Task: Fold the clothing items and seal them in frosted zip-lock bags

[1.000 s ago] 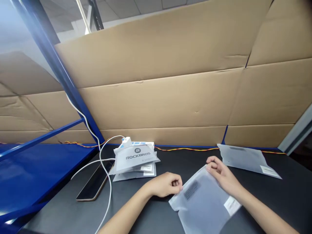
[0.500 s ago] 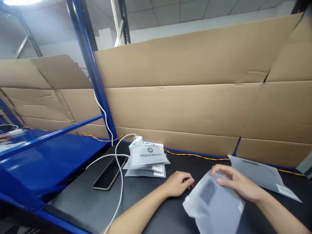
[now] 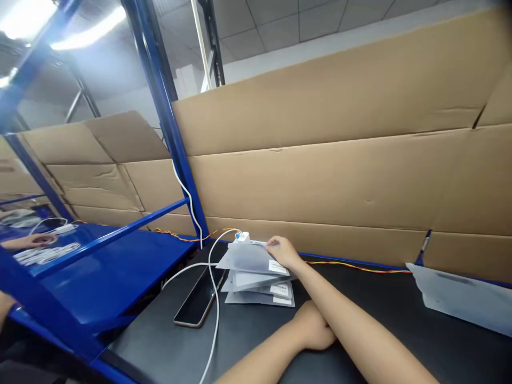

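Observation:
My right hand (image 3: 282, 252) reaches across my left arm and pinches the far edge of a frosted plastic bag (image 3: 248, 258) with a white label. This bag lies on top of a stack of similar bags (image 3: 258, 296), their labels at the right side. Below my right forearm, my left hand (image 3: 314, 326) rests on the black table (image 3: 244, 338). Its fingers are mostly hidden by that forearm, so whether they are closed does not show. Behind the stack sits a white plug-like block (image 3: 242, 237) with a cable.
A phone (image 3: 200, 298) lies left of the stack, with a white cable (image 3: 216, 314) looping over it. Another frosted bag (image 3: 464, 298) is at the far right. Cardboard (image 3: 340, 186) walls the back. A blue post (image 3: 176, 133) stands left; beyond it, another person's hand (image 3: 38, 241) shows.
My right hand has carried the bag leftward onto the stack, crossing over my left arm. My left hand stays on the table near the stack. The view has shifted slightly.

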`<state>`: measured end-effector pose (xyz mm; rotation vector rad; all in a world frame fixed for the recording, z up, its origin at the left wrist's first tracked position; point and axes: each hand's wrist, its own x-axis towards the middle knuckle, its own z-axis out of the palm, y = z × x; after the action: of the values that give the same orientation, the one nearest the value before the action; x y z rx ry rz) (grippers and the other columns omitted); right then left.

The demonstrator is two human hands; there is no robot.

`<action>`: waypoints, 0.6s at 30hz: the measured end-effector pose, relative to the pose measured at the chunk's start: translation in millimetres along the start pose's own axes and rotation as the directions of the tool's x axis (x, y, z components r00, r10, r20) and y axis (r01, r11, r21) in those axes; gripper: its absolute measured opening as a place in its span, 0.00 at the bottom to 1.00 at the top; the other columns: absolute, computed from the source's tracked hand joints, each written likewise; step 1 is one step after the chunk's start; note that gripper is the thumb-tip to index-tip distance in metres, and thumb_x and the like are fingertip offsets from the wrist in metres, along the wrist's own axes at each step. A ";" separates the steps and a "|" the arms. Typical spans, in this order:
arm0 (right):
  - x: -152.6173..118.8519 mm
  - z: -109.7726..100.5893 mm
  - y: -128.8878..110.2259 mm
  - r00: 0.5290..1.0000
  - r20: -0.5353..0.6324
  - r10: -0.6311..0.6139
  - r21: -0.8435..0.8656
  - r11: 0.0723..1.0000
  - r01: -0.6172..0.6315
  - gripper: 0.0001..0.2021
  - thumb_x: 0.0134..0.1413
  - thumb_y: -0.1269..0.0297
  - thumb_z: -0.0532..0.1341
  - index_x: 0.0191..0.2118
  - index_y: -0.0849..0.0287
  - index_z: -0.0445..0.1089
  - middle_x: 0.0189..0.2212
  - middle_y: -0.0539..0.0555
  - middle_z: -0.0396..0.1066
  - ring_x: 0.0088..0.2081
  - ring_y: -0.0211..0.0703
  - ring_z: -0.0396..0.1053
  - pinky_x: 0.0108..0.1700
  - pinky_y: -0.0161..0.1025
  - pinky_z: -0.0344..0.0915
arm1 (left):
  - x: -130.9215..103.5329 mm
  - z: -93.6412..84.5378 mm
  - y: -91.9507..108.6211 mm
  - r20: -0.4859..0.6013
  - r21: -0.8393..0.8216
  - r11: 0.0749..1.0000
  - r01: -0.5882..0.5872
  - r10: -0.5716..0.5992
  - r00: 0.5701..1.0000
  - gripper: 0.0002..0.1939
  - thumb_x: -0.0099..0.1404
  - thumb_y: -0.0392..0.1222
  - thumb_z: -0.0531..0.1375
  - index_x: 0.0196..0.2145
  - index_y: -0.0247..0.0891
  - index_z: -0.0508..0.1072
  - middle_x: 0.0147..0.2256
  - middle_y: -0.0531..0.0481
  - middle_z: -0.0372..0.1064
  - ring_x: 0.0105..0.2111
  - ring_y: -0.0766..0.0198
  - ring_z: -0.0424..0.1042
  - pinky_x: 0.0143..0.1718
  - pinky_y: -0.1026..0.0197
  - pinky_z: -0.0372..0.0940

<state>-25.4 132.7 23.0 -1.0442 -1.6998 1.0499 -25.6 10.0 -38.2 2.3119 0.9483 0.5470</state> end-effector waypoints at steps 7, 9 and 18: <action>-22.2 -40.0 16.5 0.982 -0.101 -0.162 -0.177 0.974 0.143 0.09 0.60 0.60 0.59 0.43 0.57 0.70 0.43 0.56 0.71 0.45 0.46 0.70 0.50 0.45 0.66 | -0.2 -1.7 4.1 -0.028 0.087 0.996 -0.025 0.028 0.999 0.09 0.68 0.40 0.55 0.41 0.40 0.74 0.41 0.49 0.77 0.39 0.56 0.76 0.39 0.61 0.67; -51.0 -71.2 23.1 0.973 -0.066 -0.222 -0.232 0.952 0.201 0.09 0.59 0.61 0.58 0.43 0.56 0.70 0.43 0.55 0.70 0.44 0.45 0.70 0.50 0.43 0.66 | -0.3 -3.7 9.4 -0.046 0.120 0.993 -0.019 0.025 0.999 0.09 0.69 0.39 0.54 0.36 0.39 0.74 0.34 0.50 0.76 0.34 0.60 0.74 0.37 0.63 0.66; -219.3 -231.4 95.5 0.991 0.122 -0.058 -0.699 0.704 0.127 0.20 0.64 0.51 0.55 0.58 0.47 0.66 0.65 0.54 0.58 0.66 0.54 0.53 0.66 0.55 0.52 | 3.7 -5.7 20.4 -0.018 0.272 0.961 -0.056 0.064 0.998 0.23 0.66 0.45 0.60 0.58 0.49 0.65 0.65 0.50 0.56 0.64 0.51 0.55 0.66 0.44 0.48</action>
<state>272.9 6.3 -52.8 -1.3677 -2.2851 0.3461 -16.1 2.9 -20.2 2.5903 1.0226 0.4991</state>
